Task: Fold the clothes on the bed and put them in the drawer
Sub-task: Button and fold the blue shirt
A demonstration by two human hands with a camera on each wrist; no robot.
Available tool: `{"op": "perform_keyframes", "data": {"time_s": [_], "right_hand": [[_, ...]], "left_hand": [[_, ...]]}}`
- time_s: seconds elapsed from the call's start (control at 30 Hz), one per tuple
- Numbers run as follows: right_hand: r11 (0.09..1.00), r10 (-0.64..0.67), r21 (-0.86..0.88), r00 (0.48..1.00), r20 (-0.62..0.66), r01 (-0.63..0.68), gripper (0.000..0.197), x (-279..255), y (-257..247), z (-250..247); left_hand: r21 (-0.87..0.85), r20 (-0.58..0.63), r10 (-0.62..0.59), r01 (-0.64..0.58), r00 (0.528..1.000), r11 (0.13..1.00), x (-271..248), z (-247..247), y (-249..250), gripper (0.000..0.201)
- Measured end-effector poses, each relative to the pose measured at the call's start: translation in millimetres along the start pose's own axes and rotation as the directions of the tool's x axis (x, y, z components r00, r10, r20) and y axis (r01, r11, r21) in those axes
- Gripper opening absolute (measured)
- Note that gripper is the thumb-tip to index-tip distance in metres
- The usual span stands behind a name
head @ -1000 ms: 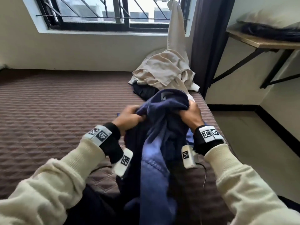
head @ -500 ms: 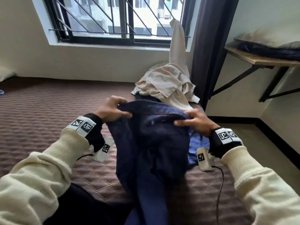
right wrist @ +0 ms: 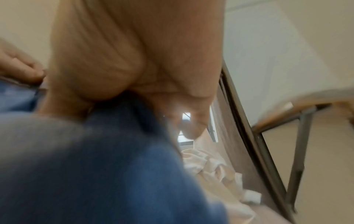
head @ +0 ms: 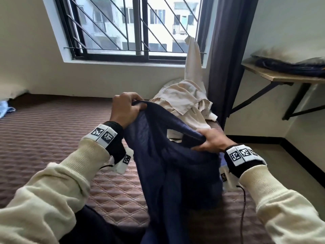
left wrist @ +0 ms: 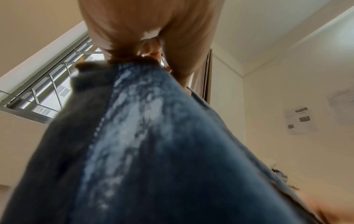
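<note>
A person's left hand (head: 125, 110) and right hand (head: 211, 140) each grip an upper edge of a pair of dark blue jeans (head: 168, 161), fingers curled round the cloth, holding it up over the brown quilted bed (head: 44, 138). The left hand sits higher, so the held edge slants down to the right; the garment's long axis hangs down from the hands toward the person's lap. A heap of cream clothes (head: 186, 103) waits beyond, by the window (head: 133, 27). No drawer is in view.
</note>
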State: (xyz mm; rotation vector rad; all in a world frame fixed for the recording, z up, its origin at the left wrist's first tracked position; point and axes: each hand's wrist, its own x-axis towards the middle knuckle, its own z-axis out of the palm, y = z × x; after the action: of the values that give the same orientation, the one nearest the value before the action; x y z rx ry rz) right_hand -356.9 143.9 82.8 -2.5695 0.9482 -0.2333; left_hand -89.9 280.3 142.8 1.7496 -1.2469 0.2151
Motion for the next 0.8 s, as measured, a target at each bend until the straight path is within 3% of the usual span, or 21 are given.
{"op": "perform_keyframes", "data": {"time_s": [0.07, 0.1, 0.23, 0.3, 0.37, 0.43, 0.5, 0.53, 0.57, 0.63, 0.7, 0.8], "right_hand": [[0.938, -0.109, 0.345, 0.974, 0.201, 0.034, 0.046, -7.3, -2.3, 0.0], [0.878, -0.159, 0.478, 0.958, 0.238, 0.026, 0.048, -12.5, -4.0, -0.5], [0.712, -0.239, 0.702, 0.948, 0.210, 0.024, 0.050, -23.4, -7.7, 2.2], [0.713, -0.203, 0.701, 0.959, 0.200, 0.005, 0.039, -24.0, -10.9, 0.6], [0.797, -0.145, 0.604, 0.969, 0.198, -0.004, 0.034, -22.8, -15.7, -1.9], [0.942, -0.042, 0.336, 0.983, 0.178, -0.021, 0.019, -20.8, -21.2, -7.7], [0.995, 0.103, 0.012, 0.995, 0.000, -0.103, 0.026, -14.6, -20.4, -17.4], [0.983, 0.169, -0.056, 0.978, -0.120, -0.177, 0.031, -13.0, -21.0, -26.0], [0.970, 0.203, -0.078, 0.942, -0.266, -0.231, 0.030, -11.9, -21.2, -36.2], [0.951, 0.263, 0.000, 0.811, -0.523, -0.309, 0.026, -12.5, -28.3, -63.0], [0.939, 0.316, 0.109, 0.699, -0.641, -0.325, 0.029, -15.0, -42.2, -91.6], [0.936, 0.276, 0.043, 0.649, -0.709, -0.350, 0.036, -15.6, -69.9, -123.2]], "left_hand": [[-0.036, -0.049, 0.019, -0.020, 0.999, 0.999, 1.8, -3.8, 8.8, 0.012], [-0.043, -0.073, 0.028, -0.032, 0.997, 0.999, 2.4, -5.9, 12.3, 0.012], [-0.050, -0.142, 0.078, -0.086, 0.987, 0.995, 3.1, -19.6, 24.7, 0.012], [-0.076, -0.167, 0.082, -0.096, 0.983, 0.993, 2.8, -27.5, 29.2, 0.012], [-0.090, -0.179, 0.094, -0.111, 0.979, 0.990, 1.4, -34.4, 35.8, 0.011], [-0.073, -0.193, 0.120, -0.136, 0.974, 0.988, -0.8, -40.9, 42.7, 0.011], [-0.020, -0.205, 0.158, -0.165, 0.966, 0.986, -2.0, -47.5, 46.9, 0.011], [0.026, -0.215, 0.185, -0.184, 0.959, 0.983, -2.3, -51.0, 48.6, 0.011], [0.082, -0.229, 0.217, -0.204, 0.949, 0.976, -2.4, -54.2, 49.4, 0.013], [0.206, -0.229, 0.275, -0.230, 0.934, 0.951, -2.4, -59.6, 52.3, 0.019], [0.360, -0.150, 0.256, -0.188, 0.955, 0.914, -1.9, -62.1, 57.4, 0.028], [0.500, -0.050, 0.128, -0.086, 0.990, 0.862, 8.2, -65.3, 65.2, 0.033]]}}
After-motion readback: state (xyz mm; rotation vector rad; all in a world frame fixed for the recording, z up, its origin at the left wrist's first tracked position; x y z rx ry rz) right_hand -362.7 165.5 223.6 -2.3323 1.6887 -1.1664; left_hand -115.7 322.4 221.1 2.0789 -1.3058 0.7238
